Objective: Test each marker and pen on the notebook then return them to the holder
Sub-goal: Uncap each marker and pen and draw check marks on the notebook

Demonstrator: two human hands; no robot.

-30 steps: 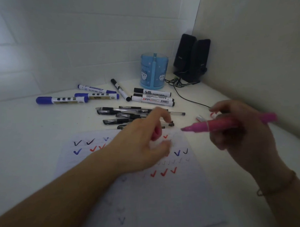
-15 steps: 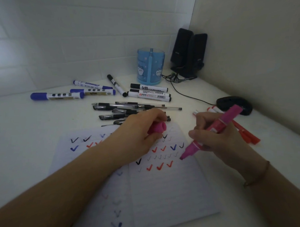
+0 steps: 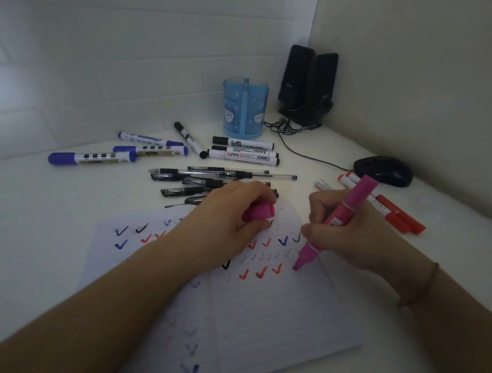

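**Pink marker tip on notebook page**

Your right hand (image 3: 349, 234) grips the uncapped pink marker (image 3: 341, 217), tilted, with its tip touching the open notebook (image 3: 276, 313) just right of a row of red ticks. Your left hand (image 3: 224, 227) rests on the page, fingers curled round the pink cap (image 3: 259, 212). The blue holder (image 3: 244, 108) stands upright behind the loose pens (image 3: 211, 179), well apart from both hands.

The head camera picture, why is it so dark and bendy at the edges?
Head view: dim room light, so the notebook looks grey; the wide lens curves the wall lines and stretches both arms at the bottom; the pink marker and holder remain fairly sharp.
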